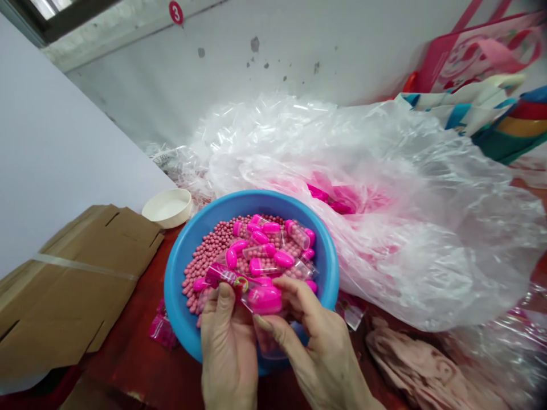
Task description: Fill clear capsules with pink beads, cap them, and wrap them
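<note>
My left hand is closed on a clear plastic packet with magenta printing. In my right hand, thumb and fingers grip a clear plastic bottle with a bright pink cap. The capped end lies against the packet's opening; whether it is inside, I cannot tell. Both hands are over the near rim of a blue basin. Small dusty-pink beads fill the basin, and several pink-capped clear bottles lie on top of them, some with beads inside.
A large translucent plastic bag with pink pieces spreads right of the basin. Flattened cardboard and a white dish are on the left. More magenta packets lie on the red table. Brownish-pink cloth sits at lower right.
</note>
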Demonstrator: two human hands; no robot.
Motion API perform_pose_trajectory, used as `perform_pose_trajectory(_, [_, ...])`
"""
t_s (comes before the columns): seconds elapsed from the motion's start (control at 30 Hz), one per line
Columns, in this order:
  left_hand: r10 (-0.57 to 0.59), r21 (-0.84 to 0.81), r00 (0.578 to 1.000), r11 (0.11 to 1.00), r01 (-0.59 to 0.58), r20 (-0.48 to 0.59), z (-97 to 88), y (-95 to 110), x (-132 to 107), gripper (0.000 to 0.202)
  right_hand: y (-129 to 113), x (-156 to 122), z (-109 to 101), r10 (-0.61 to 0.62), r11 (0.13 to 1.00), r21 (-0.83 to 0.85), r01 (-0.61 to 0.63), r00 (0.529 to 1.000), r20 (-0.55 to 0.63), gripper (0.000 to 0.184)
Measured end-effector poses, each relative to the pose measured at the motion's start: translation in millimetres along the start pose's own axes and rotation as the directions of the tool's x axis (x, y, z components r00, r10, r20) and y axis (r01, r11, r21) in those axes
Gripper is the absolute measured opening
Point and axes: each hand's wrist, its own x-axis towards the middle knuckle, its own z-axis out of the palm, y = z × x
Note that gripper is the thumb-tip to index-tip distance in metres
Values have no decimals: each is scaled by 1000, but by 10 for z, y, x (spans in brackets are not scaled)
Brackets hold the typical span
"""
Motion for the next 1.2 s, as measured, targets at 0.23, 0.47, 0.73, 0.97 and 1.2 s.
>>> perform_pose_trajectory(0.23, [198,79,980,977,-199,21,54,-12,-10,33,34,-73,-16,25,999,49,-19,993,-113,15])
perform_pose_trajectory(0.47, [192,140,976,969,-204,99,43,-53,-48,29,170,-107,-116,-211,950,-263,166,966,-152,28])
perform_pose_trajectory(0.73, [-61,122,998,991,57,25,44,-60,-20,32,123,-171,-88,-65,997,-49,57,977,-201,32])
perform_pose_trajectory(0.97, [-86,242,976,970,36,199,-18,-78,-43,31,170,-208,-20,203,949,283,-139,957,-209,48])
perform_pose_trajectory(1.2, [-183,228,971,963,145,156,-60,-61,-19,32,138,-227,-69,54,999,13,-52,966,-252,60])
